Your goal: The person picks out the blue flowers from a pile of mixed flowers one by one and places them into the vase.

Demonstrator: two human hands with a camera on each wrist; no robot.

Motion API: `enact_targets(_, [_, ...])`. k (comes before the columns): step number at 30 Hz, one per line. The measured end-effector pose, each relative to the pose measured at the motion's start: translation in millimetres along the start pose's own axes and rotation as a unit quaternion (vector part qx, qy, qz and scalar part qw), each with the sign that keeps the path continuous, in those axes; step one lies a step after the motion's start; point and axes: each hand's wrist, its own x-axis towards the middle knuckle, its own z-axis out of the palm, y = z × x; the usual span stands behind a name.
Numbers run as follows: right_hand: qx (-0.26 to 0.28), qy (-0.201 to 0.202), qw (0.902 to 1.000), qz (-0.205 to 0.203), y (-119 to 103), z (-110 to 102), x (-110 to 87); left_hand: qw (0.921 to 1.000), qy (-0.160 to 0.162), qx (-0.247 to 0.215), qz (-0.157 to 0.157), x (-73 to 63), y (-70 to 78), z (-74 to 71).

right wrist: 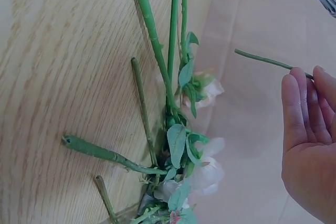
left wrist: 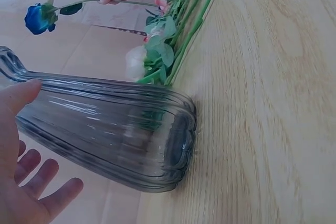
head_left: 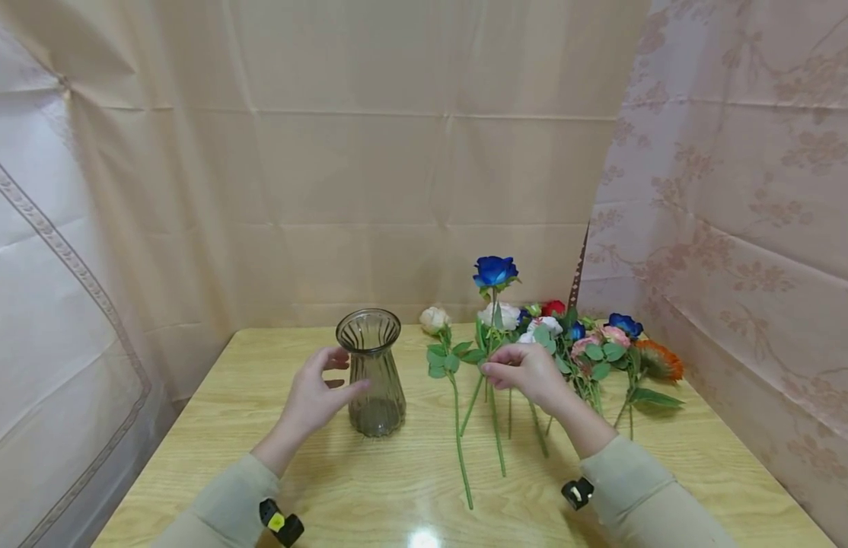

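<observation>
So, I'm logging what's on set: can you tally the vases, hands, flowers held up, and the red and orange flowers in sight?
Vase: 1
Hands: 2 (left hand, right hand)
Held blue rose: 1
Red flower: 1
Orange flower: 1
Total: 6

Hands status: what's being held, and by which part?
The right hand pinches a blue rose by its thin green stem. The left hand, open beside the grey fluted glass vase, grips nothing.
</observation>
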Motion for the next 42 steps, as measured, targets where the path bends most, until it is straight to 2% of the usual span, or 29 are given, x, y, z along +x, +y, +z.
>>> enact_targets(4, [-0.001,0.000,1.0000,0.002,-1.3,1.2,0.7,0.9998,0.011,0.012,0.009,-1.8,-1.6,-4.1])
enact_targets(11, [-0.001,0.000,1.0000,0.003,-2.2,3.2,1.6,0.9977,0.028,0.046,0.042,-6.7,-3.4,-10.6])
enact_targets(22, [-0.013,0.005,0.9999,0.001,-2.0,3.0,1.8,0.9960,0.036,0.052,0.063,-15.4,-2.0,-21.4])
enact_targets(28, [-0.021,0.006,0.9998,0.000,-1.7,2.7,1.2,0.9956,0.023,0.065,0.064,-20.2,2.0,-21.5])
enact_targets(34, [-0.026,-0.001,0.9996,-0.013,-0.6,1.9,0.9,0.9959,-0.004,0.036,0.083,-24.4,8.3,-14.7])
enact_targets(38, [-0.026,-0.002,0.9995,-0.018,0.1,0.7,0.2,0.9939,-0.028,0.018,0.105,-25.9,11.5,-6.5])
enact_targets(42, [-0.026,-0.002,0.9995,-0.017,1.0,-0.9,-0.9,0.9925,-0.047,0.002,0.112,-26.1,16.1,2.7])
